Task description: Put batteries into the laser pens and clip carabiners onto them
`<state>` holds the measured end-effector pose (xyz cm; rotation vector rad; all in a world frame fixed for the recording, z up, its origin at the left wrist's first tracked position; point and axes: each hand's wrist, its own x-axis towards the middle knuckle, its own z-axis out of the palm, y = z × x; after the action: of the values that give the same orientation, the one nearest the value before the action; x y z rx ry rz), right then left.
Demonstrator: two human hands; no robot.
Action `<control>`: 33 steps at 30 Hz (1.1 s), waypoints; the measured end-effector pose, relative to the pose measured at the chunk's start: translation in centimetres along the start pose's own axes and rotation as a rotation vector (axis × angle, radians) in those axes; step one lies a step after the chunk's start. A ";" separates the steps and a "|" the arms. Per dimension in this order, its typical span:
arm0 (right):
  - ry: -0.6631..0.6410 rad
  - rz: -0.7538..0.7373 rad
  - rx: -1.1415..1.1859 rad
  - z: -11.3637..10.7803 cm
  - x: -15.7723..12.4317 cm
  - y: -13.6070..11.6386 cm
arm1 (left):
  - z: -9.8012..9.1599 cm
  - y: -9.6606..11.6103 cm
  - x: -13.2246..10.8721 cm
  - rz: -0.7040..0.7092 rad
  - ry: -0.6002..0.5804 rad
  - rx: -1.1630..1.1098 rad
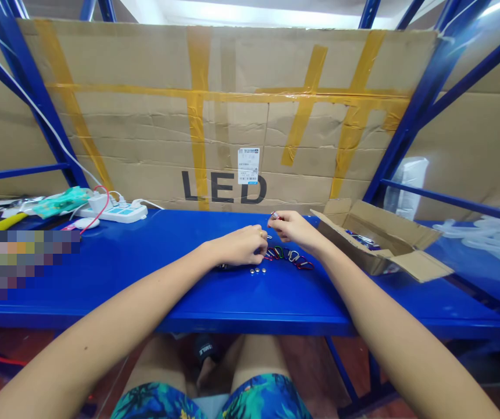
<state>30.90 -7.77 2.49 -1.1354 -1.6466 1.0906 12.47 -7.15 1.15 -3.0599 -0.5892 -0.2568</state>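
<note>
My right hand (292, 228) pinches a small metal piece (275, 216) between thumb and fingertips, above the far part of the blue steel bench top (189, 302). My left hand (241, 245) rests curled on the bench, its fingertips at the end of a tangle of coloured carabiners (287, 256). Whether it holds anything is hidden by the fingers. Several small silver discs (256, 271) lie in a short row just below that hand. A dark item (224, 267) pokes out beneath the left palm.
An open cardboard box (376, 241) with metal items inside stands at the right of the bench. Farther left are a white power strip (113, 212), a white mouse (85, 222) and a green packet (62, 202). Blue shelf uprights and a taped cardboard sheet (232, 116) rise behind.
</note>
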 end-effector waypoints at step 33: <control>-0.037 -0.063 -0.501 -1.9 -0.4 1.5 | -0.3 -0.4 -0.3 0.051 -0.024 -0.054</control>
<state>33.11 -7.44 1.50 -1.3673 -2.0358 0.6750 12.04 -6.91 1.36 -3.1296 -0.5123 -0.2388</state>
